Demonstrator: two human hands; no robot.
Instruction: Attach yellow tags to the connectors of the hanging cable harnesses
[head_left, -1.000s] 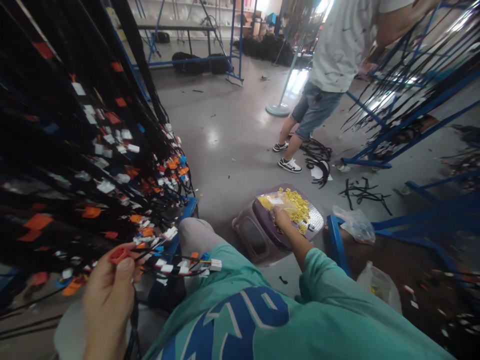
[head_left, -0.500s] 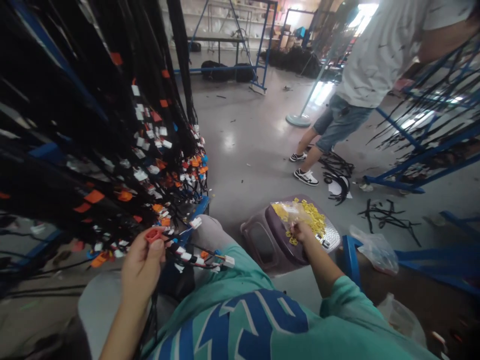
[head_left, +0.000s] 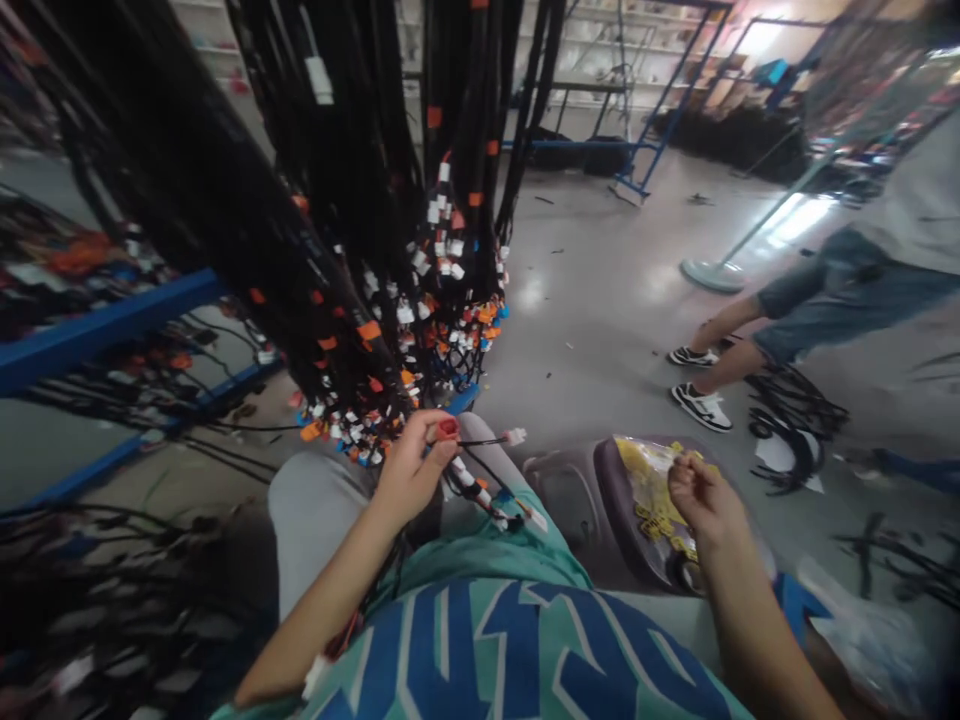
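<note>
My left hand is closed on a red connector, pinched between thumb and fingers above my lap. Black cables with white plugs and white-banded leads hang beside it, running over my thigh. My right hand is raised just above a stool, its fingertips pressed together. Whatever they hold, if anything, is too small or hidden to name. Under and beside that hand, small yellow plastic pieces and a clear plastic bag of more yellow pieces lie on the purple-brown stool.
Thick bundles of black cables with white, orange and blue connectors hang at the left, by a blue metal frame. A person stands at the right near a pole base. Black tubing lies on the floor.
My view has swung left. My right hand has lifted from the yellow pieces toward me, fingers pinched. My left hand keeps hold of the red connector.
</note>
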